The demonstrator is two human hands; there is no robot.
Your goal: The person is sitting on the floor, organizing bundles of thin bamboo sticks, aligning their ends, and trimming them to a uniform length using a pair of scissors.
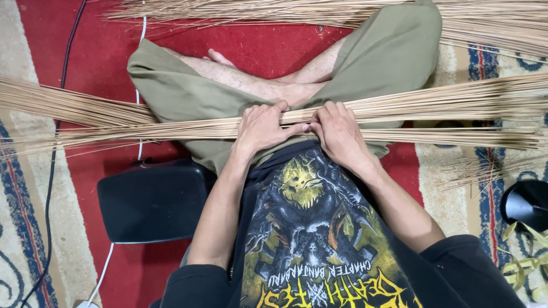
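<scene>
A long bundle of thin tan sticks [142,128] lies across my crossed legs, running from the left edge to the right edge. My left hand [260,126] is closed over the bundle at its middle. My right hand [338,131] grips the same bundle right beside it, thumbs nearly touching. I sit cross-legged in olive shorts [394,51] and a black printed shirt.
Another heap of the same sticks [342,11] lies along the top, beyond my knees. A black cushion-like pad [151,199] sits at my left. A black round object [528,202] and pale leaf strips [522,265] are at right. Cables [54,159] run along the red patterned carpet.
</scene>
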